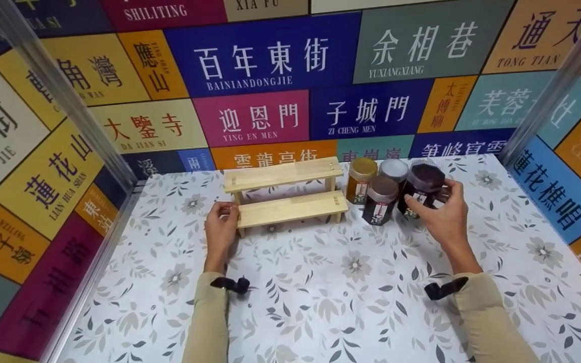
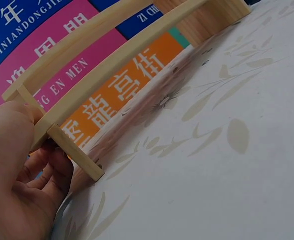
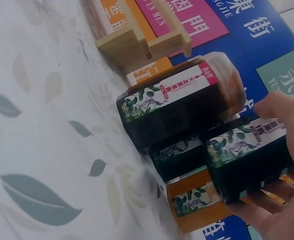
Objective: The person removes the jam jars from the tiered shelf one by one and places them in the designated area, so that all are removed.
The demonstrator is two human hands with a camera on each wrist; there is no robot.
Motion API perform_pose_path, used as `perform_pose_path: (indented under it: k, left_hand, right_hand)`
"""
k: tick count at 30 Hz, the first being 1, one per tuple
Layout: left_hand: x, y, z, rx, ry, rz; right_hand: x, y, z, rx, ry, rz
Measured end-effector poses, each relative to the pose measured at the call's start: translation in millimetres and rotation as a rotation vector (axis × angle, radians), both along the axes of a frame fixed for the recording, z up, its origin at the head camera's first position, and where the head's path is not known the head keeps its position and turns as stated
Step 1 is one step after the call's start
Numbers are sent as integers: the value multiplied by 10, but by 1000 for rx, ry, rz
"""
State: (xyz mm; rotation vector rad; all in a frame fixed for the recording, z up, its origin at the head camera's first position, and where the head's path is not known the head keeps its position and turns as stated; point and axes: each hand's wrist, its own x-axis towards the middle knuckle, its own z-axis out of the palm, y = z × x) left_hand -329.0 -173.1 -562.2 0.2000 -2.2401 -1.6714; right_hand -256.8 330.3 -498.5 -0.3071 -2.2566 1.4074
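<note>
My left hand [image 1: 221, 224] grips the left end of the lower shelf of a two-step wooden rack [image 1: 290, 208]. In the left wrist view the thumb side lies against the shelf and curled fingers [image 2: 52, 175] reach under it. My right hand [image 1: 444, 217] holds a dark jar [image 1: 425, 176] by its sides. The right wrist view shows this labelled jar [image 3: 246, 155] raised off the table. Close to its left stand a brown-lidded dark jar [image 1: 381, 199], an amber jar [image 1: 360, 181] and a pale-lidded jar [image 1: 394, 170]. An amber jar [image 3: 195, 202] is partly hidden behind the held one.
The table is covered by a white cloth [image 1: 290, 312] with grey leaves and flowers. Behind the rack and jars rises a colourful wall [image 1: 265, 55] of printed name panels. Clear upright edges [image 1: 68, 101] stand at the left and right.
</note>
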Motion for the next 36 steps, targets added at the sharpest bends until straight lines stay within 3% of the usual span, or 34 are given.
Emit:
perform_pose_path:
  k: [12, 20, 25, 36]
  left_hand:
    - [1, -18, 4, 1, 15, -9]
    - [0, -30, 0, 12, -11, -12]
    - [-9, -46, 8, 17, -18, -13]
    - [-12, -80, -2, 18, 6, 0]
  right_hand:
    - [-9, 82, -196, 110, -158, 131]
    - [31, 83, -124, 109, -213, 183]
    - [20, 78, -85, 110, -201, 224]
    - [-34, 4, -181, 138, -149, 232]
